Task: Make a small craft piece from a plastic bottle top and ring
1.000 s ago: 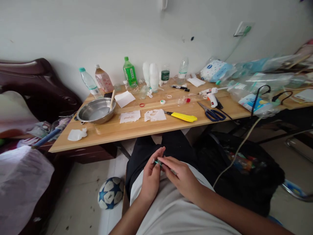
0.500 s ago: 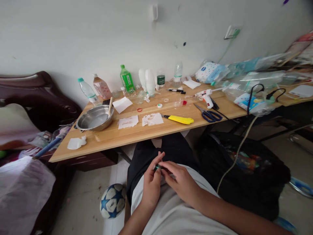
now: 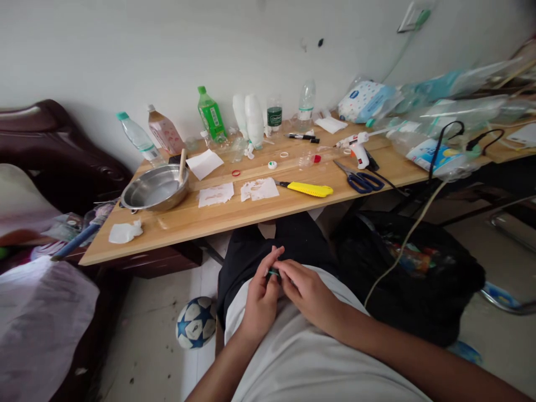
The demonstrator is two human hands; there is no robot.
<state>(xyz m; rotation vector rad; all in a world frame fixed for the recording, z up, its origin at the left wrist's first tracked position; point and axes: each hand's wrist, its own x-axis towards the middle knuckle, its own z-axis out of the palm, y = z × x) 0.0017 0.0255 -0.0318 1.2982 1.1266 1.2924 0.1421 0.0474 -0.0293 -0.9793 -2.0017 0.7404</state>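
My left hand (image 3: 260, 301) and my right hand (image 3: 309, 291) meet over my lap, below the table's front edge. Between their fingertips is a small dark-green piece (image 3: 273, 272), mostly covered, so its kind cannot be made out. Both hands are closed on it, the fingers of one nearly touching those of the other. On the table beyond lie a yellow utility knife (image 3: 310, 189), two torn white tissues (image 3: 215, 194) and blue-handled scissors (image 3: 363, 181).
A steel bowl (image 3: 146, 204) with a wooden stick stands at the table's left. Along the wall are a green bottle (image 3: 212, 116) and several others. A white glue gun (image 3: 358, 151) lies right of centre. A football (image 3: 195, 326) and a black bag (image 3: 402, 301) are on the floor.
The view has tilted down a little, so the table sits higher in it. My hands keep hold of the green piece, with only a slight shift of the fingers.
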